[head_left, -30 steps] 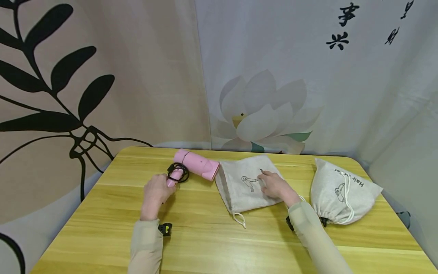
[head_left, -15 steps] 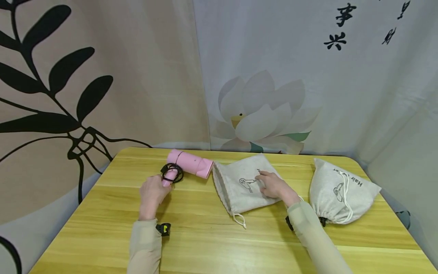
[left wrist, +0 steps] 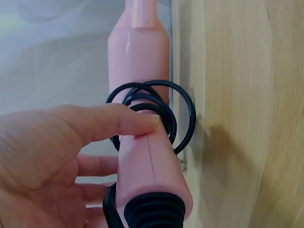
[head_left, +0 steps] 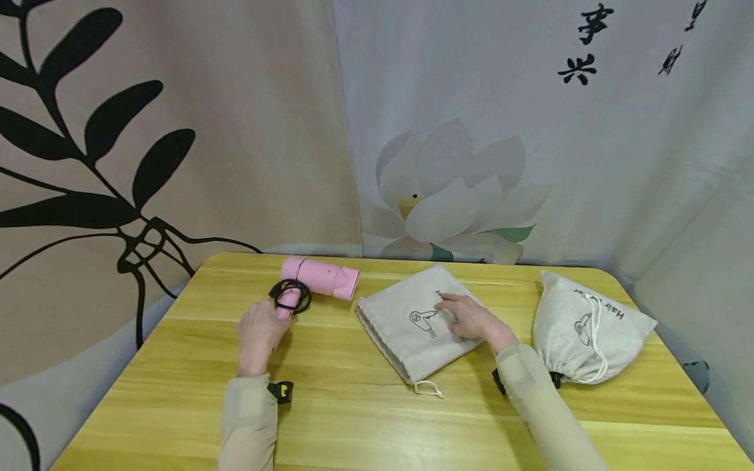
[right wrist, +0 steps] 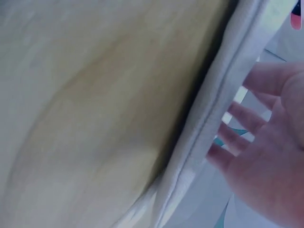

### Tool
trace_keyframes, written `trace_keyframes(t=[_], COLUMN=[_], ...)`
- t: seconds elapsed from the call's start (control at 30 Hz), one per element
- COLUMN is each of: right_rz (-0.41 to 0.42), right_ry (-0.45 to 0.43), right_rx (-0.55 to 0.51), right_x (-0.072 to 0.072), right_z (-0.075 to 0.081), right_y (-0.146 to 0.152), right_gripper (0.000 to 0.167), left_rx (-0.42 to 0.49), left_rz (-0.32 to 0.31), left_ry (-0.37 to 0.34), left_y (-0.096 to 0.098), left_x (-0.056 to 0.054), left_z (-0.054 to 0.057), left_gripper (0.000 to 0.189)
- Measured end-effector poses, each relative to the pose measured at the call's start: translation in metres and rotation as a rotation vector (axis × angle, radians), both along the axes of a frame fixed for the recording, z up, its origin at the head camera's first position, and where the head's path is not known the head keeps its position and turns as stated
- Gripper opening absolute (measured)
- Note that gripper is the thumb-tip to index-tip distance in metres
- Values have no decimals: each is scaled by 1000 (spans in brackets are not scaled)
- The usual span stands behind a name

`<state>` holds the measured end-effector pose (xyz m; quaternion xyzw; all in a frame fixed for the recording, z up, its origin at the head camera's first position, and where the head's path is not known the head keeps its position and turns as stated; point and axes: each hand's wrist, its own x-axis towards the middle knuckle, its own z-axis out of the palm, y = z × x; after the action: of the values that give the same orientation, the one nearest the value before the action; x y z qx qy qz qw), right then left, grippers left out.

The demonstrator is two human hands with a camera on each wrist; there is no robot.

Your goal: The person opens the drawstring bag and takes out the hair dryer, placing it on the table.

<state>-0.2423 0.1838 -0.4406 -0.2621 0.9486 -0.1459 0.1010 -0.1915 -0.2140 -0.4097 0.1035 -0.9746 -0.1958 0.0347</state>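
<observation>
In the head view my left hand [head_left: 259, 330] grips the handle of a pink hair dryer [head_left: 321, 278], whose barrel points right. A coiled black cord [left wrist: 191, 111] loops round the handle; in the left wrist view my thumb lies across the handle beside the coil. A grey cloth drawstring pouch [head_left: 400, 307] with a printed hair dryer lies to the right, its mouth edge toward the dryer. My right hand [head_left: 469, 320] rests on the pouch's right part. From the right wrist, those fingers [right wrist: 242, 116] appear nearly straight against the cloth.
A second, filled drawstring pouch [head_left: 589, 347] with white cords and a black toggle stands on the right side of the wooden table [head_left: 353, 418]. Behind the table's back edge hangs a printed curtain [head_left: 265, 144].
My left hand has drawn the hair dryer left, away from the pouch. The pouch's mouth has sunk flatter and its mouth end has shifted slightly left and down. My right hand barely moved.
</observation>
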Motion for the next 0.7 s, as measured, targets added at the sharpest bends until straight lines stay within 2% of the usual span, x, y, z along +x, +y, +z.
trace_keyframes(t=[0.1,0.3,0.4,0.6,0.7], right_rz=[71,146,164,183,184], right_ry=[14,24,21,45,51], right_rx=[-19,-31,-29,-22,-24], right_x=[1,3,4,7,8], right_z=[-1,-2,-3,-4,-4], right_y=[-3,-11,-16,-25,-29], right_gripper=[46,50,51,51,51], left_rx=[7,6,-1,1,-1], left_rz=[29,82,98,119,123], left_ry=[-1,3,-1,-59,-60], left_y=[1,1,1,-1,-2], left_x=[0,-2,-4,-7,-8], left_z=[0,-2,-4,-7,-9], left_gripper=[30,31,33,36,36])
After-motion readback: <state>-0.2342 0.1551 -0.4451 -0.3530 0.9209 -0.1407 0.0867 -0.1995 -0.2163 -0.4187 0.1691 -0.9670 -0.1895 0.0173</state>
